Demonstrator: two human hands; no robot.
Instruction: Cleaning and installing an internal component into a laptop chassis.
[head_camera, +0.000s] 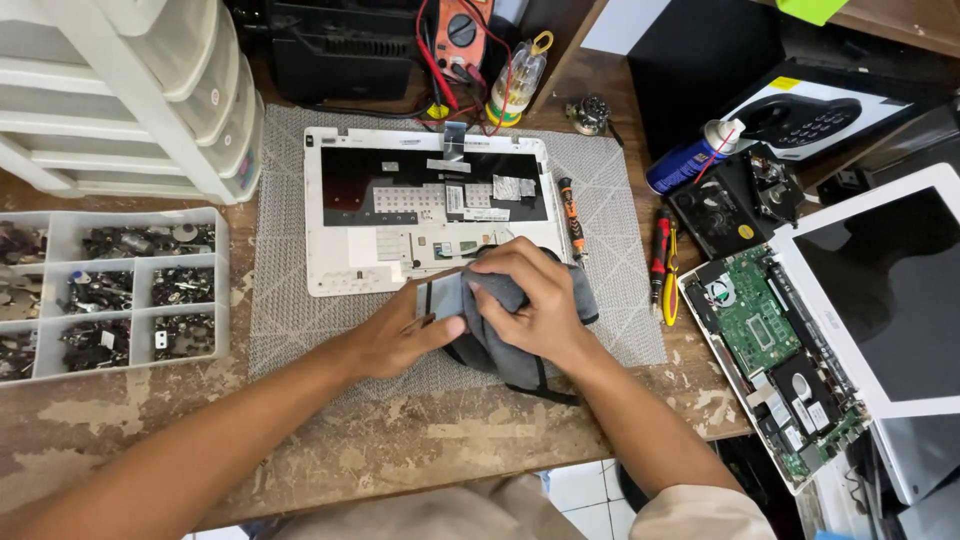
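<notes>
A white laptop top cover (330, 215) lies upside down on a grey mesh mat (290, 320), its black underside and silver tape patches showing. My left hand (400, 335) rests on the cover's near edge and holds a flat part against it, thumb pressed on a grey cloth (510, 355). My right hand (535, 300) grips the bunched grey cloth and presses it onto the same spot. What lies under the cloth is hidden.
A clear compartment tray of screws (120, 290) sits left, white drawers (130, 90) behind it. Screwdrivers (572, 215) (660, 255) lie right of the cover. A blue spray can (690, 160), an opened laptop base with green board (770, 350), a white screen lid (890, 290) and a multimeter (460, 35) surround the mat.
</notes>
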